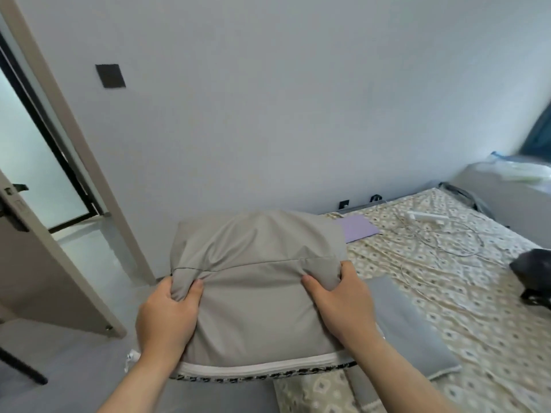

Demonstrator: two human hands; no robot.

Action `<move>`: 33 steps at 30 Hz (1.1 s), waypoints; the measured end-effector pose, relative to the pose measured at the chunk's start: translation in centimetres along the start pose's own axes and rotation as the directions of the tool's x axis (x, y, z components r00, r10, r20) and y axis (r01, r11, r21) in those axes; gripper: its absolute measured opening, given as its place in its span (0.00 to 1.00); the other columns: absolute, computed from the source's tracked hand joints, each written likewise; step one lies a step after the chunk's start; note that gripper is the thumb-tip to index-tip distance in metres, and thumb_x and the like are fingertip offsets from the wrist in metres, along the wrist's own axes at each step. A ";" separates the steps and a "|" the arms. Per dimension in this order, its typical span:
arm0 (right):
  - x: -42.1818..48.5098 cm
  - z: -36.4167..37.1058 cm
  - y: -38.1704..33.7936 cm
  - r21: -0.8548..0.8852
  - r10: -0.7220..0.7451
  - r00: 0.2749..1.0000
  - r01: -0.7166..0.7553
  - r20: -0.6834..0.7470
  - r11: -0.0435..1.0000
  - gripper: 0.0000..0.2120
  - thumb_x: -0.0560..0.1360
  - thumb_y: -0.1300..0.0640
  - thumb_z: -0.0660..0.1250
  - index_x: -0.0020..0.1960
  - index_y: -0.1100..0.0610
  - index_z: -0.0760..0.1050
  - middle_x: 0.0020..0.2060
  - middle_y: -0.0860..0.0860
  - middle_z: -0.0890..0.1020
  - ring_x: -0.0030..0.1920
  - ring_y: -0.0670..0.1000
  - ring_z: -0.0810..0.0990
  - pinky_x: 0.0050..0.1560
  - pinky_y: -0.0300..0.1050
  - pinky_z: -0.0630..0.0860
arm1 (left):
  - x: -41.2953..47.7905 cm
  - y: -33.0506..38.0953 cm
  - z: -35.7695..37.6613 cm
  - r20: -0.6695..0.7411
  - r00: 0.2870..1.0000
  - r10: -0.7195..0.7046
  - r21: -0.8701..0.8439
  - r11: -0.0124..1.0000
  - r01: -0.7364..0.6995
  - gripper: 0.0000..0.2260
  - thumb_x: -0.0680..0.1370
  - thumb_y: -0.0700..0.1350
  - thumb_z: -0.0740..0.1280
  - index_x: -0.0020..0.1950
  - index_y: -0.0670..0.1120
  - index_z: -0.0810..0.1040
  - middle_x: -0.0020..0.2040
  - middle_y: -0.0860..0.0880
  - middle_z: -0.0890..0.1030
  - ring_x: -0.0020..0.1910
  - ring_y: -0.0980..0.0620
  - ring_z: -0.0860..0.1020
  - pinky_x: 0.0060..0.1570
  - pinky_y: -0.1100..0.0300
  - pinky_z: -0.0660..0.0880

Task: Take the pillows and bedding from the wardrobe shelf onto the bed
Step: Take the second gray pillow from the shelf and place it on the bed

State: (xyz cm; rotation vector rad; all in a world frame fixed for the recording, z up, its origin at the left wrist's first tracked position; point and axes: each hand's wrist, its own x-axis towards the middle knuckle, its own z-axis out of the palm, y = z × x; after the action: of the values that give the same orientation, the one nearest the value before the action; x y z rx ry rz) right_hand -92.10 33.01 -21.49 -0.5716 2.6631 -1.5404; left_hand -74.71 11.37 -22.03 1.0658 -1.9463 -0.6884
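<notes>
Pillows first: a plump grey fabric pillow (256,281) is carried at chest level, held over the near corner of the bed with the beige patterned sheet (447,278), not yet set down. Beneath it, a second piece with a white zip edge and black-and-white woven trim (262,371) is stacked against it.

Left hand (167,317) pinches a fold of the grey cover between thumb and fingers at the left side. Right hand (343,302) does likewise at the right, thumb on top, fabric bunched in the grip.

A flat grey cushion (402,329) already lies on the sheet just right of the load. Farther up the bed: a lilac flat pad (357,228), a white power strip (426,217) with loose cables.

Judgement: lower both pieces together onto bare sheet, clear of the cables, keeping the underside supported so the lower piece does not slip out; release both pinches at once.

No brand, label or writing legible anywhere.
</notes>
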 end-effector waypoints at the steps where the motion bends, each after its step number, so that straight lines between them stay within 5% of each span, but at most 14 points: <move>1: 0.7 -0.1 0.3 -0.014 0.017 1.000 -0.017 -0.013 1.000 0.22 0.62 0.29 0.66 0.42 0.45 0.66 0.37 0.42 0.78 0.39 0.48 0.77 0.35 0.48 0.70 | 0.8 0.3 1.2 0.023 1.000 0.011 -0.010 1.000 -0.011 0.15 0.69 0.59 0.67 0.32 0.49 0.70 0.29 0.52 0.76 0.33 0.41 0.74 0.32 0.53 0.70; 7: 6.3 1.8 1.3 -0.052 0.120 0.974 -0.133 -0.193 0.990 0.23 0.61 0.28 0.66 0.43 0.44 0.67 0.37 0.40 0.78 0.38 0.50 0.76 0.34 0.46 0.70 | 8.8 1.1 9.6 0.190 0.977 0.097 -0.086 0.993 -0.082 0.15 0.71 0.54 0.71 0.32 0.49 0.70 0.30 0.50 0.77 0.34 0.41 0.75 0.33 0.53 0.71; 13: 10.4 3.8 1.7 -0.062 0.242 0.907 -0.279 -0.344 0.958 0.23 0.61 0.28 0.66 0.41 0.44 0.66 0.36 0.39 0.77 0.37 0.46 0.75 0.32 0.41 0.67 | 15.6 2.4 17.0 0.357 0.913 0.196 -0.169 0.975 -0.144 0.16 0.71 0.53 0.72 0.31 0.50 0.68 0.27 0.55 0.74 0.29 0.52 0.71 0.28 0.59 0.63; 17: 11.7 3.7 3.2 -0.036 0.325 0.823 -0.385 -0.465 0.922 0.23 0.61 0.28 0.67 0.42 0.44 0.66 0.36 0.41 0.77 0.36 0.40 0.73 0.32 0.38 0.66 | 18.0 4.2 22.8 0.486 0.821 0.300 -0.213 0.951 -0.222 0.14 0.71 0.57 0.70 0.33 0.52 0.69 0.32 0.53 0.77 0.34 0.45 0.74 0.32 0.55 0.67; 23: 11.4 0.9 7.0 0.009 0.427 0.685 -0.523 -0.590 0.852 0.27 0.61 0.28 0.67 0.49 0.45 0.69 0.38 0.39 0.78 0.38 0.38 0.74 0.32 0.36 0.66 | 15.8 7.5 30.7 0.624 0.678 0.388 -0.287 0.921 -0.263 0.15 0.68 0.62 0.64 0.36 0.50 0.73 0.32 0.53 0.77 0.34 0.47 0.75 0.34 0.53 0.71; 33: 11.4 -3.2 16.2 0.140 0.569 0.496 -0.660 -0.656 0.738 0.26 0.62 0.29 0.67 0.49 0.46 0.69 0.40 0.40 0.78 0.40 0.43 0.77 0.35 0.44 0.72 | 9.5 13.1 41.5 0.752 0.471 0.461 -0.316 0.879 -0.356 0.12 0.71 0.57 0.67 0.33 0.53 0.70 0.30 0.55 0.75 0.30 0.55 0.72 0.28 0.59 0.62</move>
State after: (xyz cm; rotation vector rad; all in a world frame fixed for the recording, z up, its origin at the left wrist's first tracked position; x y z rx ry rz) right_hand -108.32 39.30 -31.55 1.0972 2.8629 -1.4840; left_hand -118.35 13.18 -30.78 0.0899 -2.7635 -1.1178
